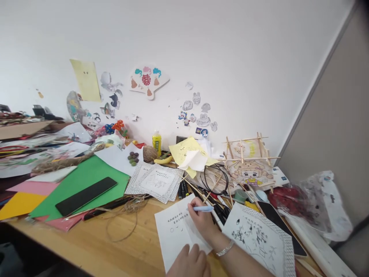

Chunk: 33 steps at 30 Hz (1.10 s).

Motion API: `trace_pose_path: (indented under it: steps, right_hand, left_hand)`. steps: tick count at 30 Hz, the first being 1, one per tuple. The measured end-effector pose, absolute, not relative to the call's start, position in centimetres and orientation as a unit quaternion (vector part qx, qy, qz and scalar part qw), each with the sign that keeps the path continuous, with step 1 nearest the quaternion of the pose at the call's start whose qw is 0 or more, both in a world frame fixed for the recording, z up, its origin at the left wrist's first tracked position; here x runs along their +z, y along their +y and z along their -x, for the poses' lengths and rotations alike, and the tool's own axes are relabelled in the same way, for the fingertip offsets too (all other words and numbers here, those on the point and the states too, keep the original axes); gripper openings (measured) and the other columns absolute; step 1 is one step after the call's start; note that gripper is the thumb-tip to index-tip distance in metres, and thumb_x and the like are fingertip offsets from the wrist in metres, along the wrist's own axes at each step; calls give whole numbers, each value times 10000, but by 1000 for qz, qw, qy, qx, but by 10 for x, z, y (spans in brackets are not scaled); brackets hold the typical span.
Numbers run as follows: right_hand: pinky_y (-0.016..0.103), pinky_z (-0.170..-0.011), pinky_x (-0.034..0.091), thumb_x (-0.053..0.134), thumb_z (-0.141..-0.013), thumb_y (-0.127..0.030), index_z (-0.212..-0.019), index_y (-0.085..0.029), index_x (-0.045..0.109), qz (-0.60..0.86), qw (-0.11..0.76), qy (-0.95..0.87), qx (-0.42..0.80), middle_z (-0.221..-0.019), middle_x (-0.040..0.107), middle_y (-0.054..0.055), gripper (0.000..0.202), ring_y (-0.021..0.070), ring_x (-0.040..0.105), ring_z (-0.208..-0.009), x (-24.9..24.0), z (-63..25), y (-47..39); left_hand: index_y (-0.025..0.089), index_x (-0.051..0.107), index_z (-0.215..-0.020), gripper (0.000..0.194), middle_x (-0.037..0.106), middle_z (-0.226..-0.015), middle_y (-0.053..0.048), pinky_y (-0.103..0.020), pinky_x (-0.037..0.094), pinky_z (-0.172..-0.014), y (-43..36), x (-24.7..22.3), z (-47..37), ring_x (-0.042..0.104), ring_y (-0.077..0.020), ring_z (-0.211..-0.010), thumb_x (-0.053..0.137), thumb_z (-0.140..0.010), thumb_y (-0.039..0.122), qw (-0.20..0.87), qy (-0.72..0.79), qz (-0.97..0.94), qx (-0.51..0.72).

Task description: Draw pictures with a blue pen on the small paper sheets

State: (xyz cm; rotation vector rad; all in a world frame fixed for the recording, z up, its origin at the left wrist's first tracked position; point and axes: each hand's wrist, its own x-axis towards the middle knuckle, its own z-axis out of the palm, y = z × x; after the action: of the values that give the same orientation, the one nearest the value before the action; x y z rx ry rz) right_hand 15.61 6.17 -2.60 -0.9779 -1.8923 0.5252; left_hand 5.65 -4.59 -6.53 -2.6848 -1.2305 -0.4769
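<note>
A white sheet of paper with lines of handwritten characters and a few small marks lies at the desk's front edge. My right hand is closed around a light blue pen over the sheet's upper right part; the pen's tip is hard to make out. Low on the same sheet rests my left hand, its fingers bent and its fingertips hidden from view. To the right, partly under my right forearm, is a patterned-border sheet with drawn plants.
Green paper bears a black flat case at left. Bordered drawings lie behind the sheet. Markers, sticks and black cable crowd the middle. A yellow bottle stands by the wall; a dark tablet lies right.
</note>
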Motion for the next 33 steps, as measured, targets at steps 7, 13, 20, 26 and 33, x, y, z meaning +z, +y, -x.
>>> trace_pose_path:
  steps: [7,13,20,26,33]
  right_hand:
    - [262,-639,433,502,-836,-282,-785,-193,546,411,406,-743,337,-746,585,11,111,163,545,-703,6,-164,39]
    - [281,-646,462,552,-771,-289,-791,-180,586,396,364,-714,448,-791,633,47,116,166,571,-689,12,-187,37]
    - [214,-513,410,568,-772,-293,-727,-180,523,416,304,-700,494,-631,624,2,129,117,535,-538,2,-201,43]
    - [204,-481,381,526,-811,-281,-645,-180,495,461,270,-684,497,-570,587,-11,197,99,486,-483,3,-208,41]
    - [228,-575,438,563,-788,-274,-769,-178,547,474,304,-656,503,-708,629,12,99,127,552,-605,1,-207,35]
  left_hand:
    - [153,576,-1086,267,655,-983,-72,-353,464,-728,-33,-52,-83,593,-221,-853,429,-915,295,269,-317,891,-182]
    - [192,612,-938,170,676,-915,-14,-374,441,-802,-22,-85,-99,618,-211,-832,502,-869,301,316,-299,836,-335]
    - [203,630,-945,179,683,-846,5,-396,374,-962,-17,-109,-111,621,-173,-825,467,-891,255,291,-340,803,-394]
    - [251,525,-1149,258,630,-1125,-11,-421,343,-989,-26,-84,-91,581,-199,-1002,490,-898,304,269,-302,877,-260]
    - [275,578,-1081,211,661,-1024,32,-368,400,-853,-29,-66,-94,591,-194,-926,451,-916,309,261,-320,862,-293]
